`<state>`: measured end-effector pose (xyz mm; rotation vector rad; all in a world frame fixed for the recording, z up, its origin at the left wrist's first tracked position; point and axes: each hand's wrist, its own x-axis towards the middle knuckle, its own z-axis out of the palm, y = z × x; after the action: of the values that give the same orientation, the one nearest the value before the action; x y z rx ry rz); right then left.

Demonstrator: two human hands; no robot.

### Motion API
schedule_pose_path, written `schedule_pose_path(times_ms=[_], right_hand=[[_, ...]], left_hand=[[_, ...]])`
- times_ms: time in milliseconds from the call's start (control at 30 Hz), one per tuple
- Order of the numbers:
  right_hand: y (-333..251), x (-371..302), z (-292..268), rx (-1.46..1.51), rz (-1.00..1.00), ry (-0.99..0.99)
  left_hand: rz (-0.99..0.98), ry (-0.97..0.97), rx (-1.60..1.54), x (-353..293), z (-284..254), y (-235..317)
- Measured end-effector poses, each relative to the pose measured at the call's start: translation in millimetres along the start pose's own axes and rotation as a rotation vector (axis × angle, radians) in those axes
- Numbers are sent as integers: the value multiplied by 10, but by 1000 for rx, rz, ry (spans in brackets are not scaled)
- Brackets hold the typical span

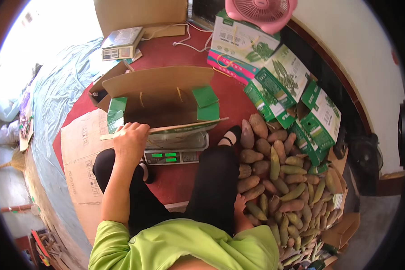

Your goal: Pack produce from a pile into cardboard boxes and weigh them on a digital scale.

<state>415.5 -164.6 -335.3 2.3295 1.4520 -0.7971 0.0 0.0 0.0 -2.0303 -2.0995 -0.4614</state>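
An open cardboard box (pixel 157 96) with green end flaps stands on a digital scale (pixel 177 155), whose small displays glow green. Its inside looks dark, with two cord loops on the far wall. My left hand (pixel 131 135) is closed over the left part of the box's near top edge, fingers bent over the rim. Low beside my right thigh, my right hand (pixel 240 204) is at the left side of a big heap of reddish-brown and yellow-green tubers (pixel 292 204) that look like sweet potatoes. My leg and arm hide most of its fingers.
Green-and-white printed cartons (pixel 283 76) lie behind the heap at right, below a pink fan (pixel 261 11). Another scale (pixel 121 42) sits at the back left with a white cable nearby. A flattened cardboard sheet (pixel 83 157) and blue sheeting (pixel 54 99) cover the left floor.
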Motion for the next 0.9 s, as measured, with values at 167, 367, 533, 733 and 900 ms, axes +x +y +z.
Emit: schedule_pose_path(times_ms=[167,367,533,733,900], right_hand=[[-11,90,69,-148,38,121],[124,243,57,-141,-29,37],[-337,-225,-825,350,35,48],[-217,99,-1206,599,-188,390],[-1361,-422,-2812,861,-443,508]], left_hand=[[44,-21,6,9,38,-23],[104,71,-2,-6,77,-87],[53,-17,0,-47,62,-136],[117,-12,-46,-15,26,-120],[134,-18,-34,-57,37,-141]])
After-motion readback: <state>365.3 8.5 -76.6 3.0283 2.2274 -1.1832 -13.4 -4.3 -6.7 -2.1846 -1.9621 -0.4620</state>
